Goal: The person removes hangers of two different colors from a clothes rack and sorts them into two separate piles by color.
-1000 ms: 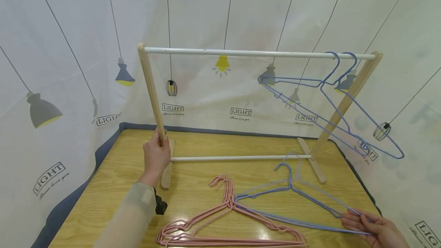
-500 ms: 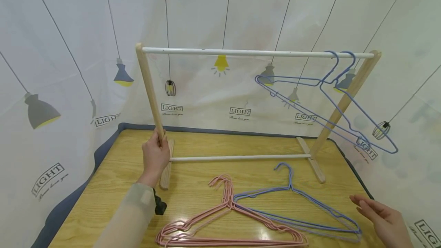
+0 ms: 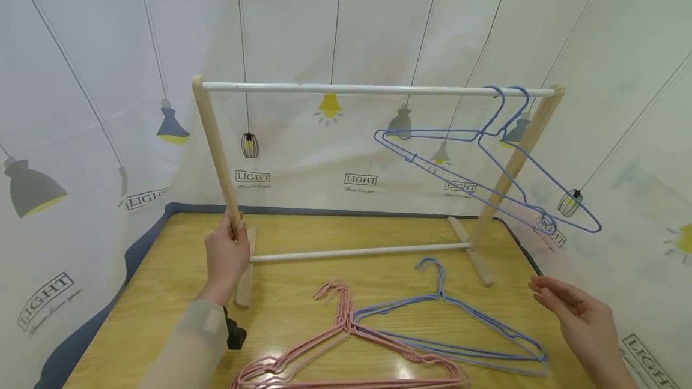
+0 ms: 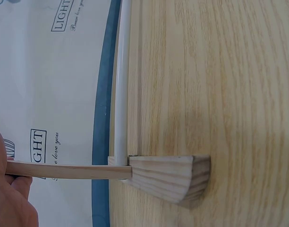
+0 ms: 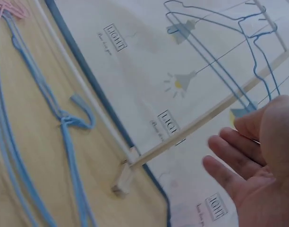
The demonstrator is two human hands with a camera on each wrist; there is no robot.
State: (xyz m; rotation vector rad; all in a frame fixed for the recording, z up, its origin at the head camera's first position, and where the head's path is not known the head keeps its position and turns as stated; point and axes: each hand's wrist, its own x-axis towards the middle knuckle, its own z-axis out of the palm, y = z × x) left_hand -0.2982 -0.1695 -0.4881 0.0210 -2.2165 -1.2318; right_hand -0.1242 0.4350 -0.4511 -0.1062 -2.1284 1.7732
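Note:
My left hand point(image 3: 227, 260) grips the left wooden post point(image 3: 213, 149) of a small clothes rack, low down near its foot. The left wrist view shows the fingers wrapped round this post point(image 4: 64, 170). My right hand point(image 3: 584, 320) is raised at the right, holding nothing, its fingers loosely bent. Left of it, a few blue wire hangers point(image 3: 441, 286) lie stacked on the table. Two more blue hangers point(image 3: 503, 102) hang from the white top rail point(image 3: 346, 88), near its right end; in the right wrist view these hangers point(image 5: 248, 35) appear beyond the right hand point(image 5: 258, 165).
A pile of pink wire hangers point(image 3: 344, 314) lies at the front middle of the wooden table point(image 3: 146, 317), slightly overlapping the blue stack. The rack's white lower bar point(image 3: 357, 252) runs behind the hangers. A lamp-printed curtain point(image 3: 292, 29) surrounds the table.
My right hand has let go of a blue hanger, now lying flat on the blue stack, then risen a little. The left hand keeps its grip. The head view has shifted rightward.

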